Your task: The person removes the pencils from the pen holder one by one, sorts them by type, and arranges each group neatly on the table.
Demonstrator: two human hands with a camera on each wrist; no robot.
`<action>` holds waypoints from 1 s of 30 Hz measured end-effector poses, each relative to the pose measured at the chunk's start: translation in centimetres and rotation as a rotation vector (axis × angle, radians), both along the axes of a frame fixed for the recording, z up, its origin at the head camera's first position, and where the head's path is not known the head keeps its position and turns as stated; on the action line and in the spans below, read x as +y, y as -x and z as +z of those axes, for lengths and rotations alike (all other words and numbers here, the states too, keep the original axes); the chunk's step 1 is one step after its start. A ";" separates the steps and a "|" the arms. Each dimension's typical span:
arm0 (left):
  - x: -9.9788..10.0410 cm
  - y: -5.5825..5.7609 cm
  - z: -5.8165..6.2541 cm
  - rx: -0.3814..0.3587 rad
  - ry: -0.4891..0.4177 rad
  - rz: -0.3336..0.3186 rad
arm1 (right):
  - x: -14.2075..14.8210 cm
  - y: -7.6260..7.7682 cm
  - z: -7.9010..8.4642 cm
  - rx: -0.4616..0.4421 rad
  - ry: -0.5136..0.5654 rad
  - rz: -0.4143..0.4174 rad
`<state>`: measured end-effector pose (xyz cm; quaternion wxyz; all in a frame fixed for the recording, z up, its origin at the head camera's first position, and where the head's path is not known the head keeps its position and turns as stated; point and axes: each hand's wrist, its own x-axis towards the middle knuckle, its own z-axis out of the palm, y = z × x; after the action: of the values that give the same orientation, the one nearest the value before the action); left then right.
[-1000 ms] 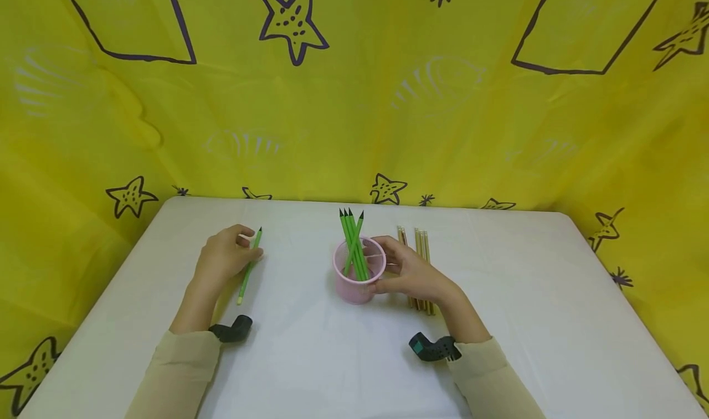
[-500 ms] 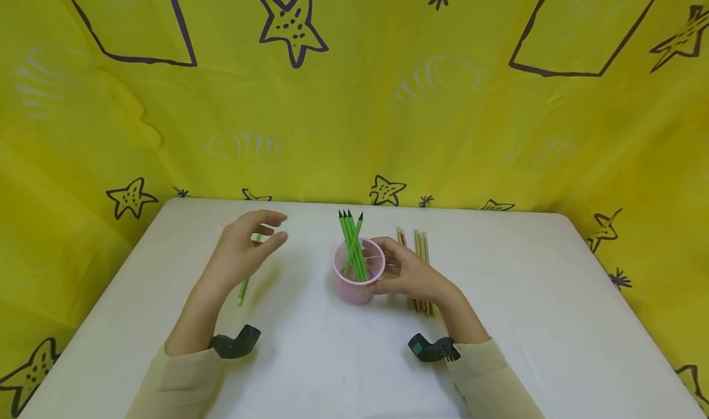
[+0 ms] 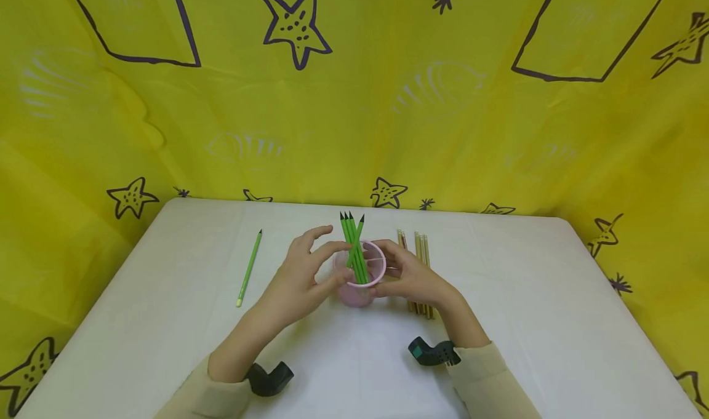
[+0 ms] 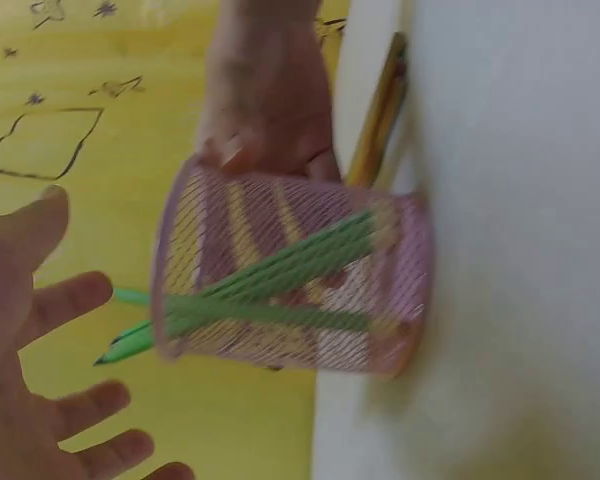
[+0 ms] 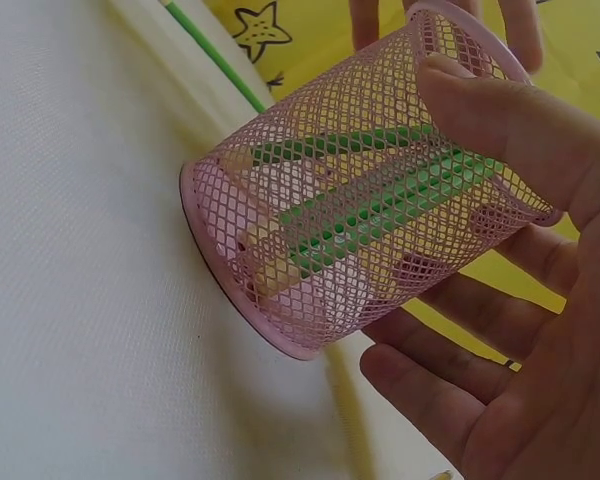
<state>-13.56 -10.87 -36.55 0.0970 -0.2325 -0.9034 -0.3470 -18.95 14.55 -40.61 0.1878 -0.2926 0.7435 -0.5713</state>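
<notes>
A pink mesh pencil cup (image 3: 356,297) stands on the white table, holding several green pencils (image 3: 359,265) with black points upward. My right hand (image 3: 414,279) grips the cup from its right side, the thumb near the rim in the right wrist view. My left hand (image 3: 299,283) is at the cup's left, with fingers spread and nothing held. In the left wrist view its fingers (image 4: 85,410) are apart from the green pencils' tips. A single green pencil (image 3: 250,268) lies on the table to the left, its point away from me.
Several gold pencils (image 3: 419,247) lie on the table (image 3: 526,296) behind and right of the right hand. A yellow curtain (image 3: 354,130) with drawn stars encloses the back and sides. Dark wrist cameras (image 3: 270,379) sit at both cuffs.
My left hand has let go of the lone green pencil, leaving it on the table, and moved right to the cup. The right hand and cup have stayed in place.
</notes>
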 end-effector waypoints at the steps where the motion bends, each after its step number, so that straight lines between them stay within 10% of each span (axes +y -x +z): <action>1: 0.3 -0.1 -0.3 -0.008 0.004 -0.001 | 0.0 0.0 0.0 0.005 0.001 0.001; 11: 1.4 -0.3 -1.9 -0.045 0.027 -0.034 | -0.1 0.0 -0.1 0.023 -0.013 -0.004; 30: 0.5 0.4 -1.1 0.036 0.049 0.005 | 0.0 0.0 -0.1 -0.007 0.011 -0.006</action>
<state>-13.93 -10.34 -37.62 0.1084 -0.2386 -0.9104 -0.3203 -18.95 14.58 -40.68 0.1870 -0.2892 0.7405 -0.5772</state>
